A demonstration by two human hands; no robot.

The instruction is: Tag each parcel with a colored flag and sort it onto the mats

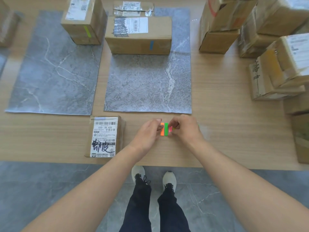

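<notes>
A strip of colored flags (164,129) lies near the table's front edge, its orange and green pads showing. My left hand (147,133) holds its left end down. My right hand (184,128) pinches a pink flag (170,129) at the right end. A small parcel (105,136) with a white label lies to the left of my hands, off the mats. On the left grey mat (50,76) stands a box with a green flag (84,20). The middle grey mat (148,84) carries a box with a blue flag (139,35) and another box (133,8) behind it.
Several untagged cardboard boxes are stacked at the right (267,39), reaching down the table's right side. Another box (8,25) sits at the far left edge. The wooden table's front edge (66,162) runs just above my shoes on the grey floor.
</notes>
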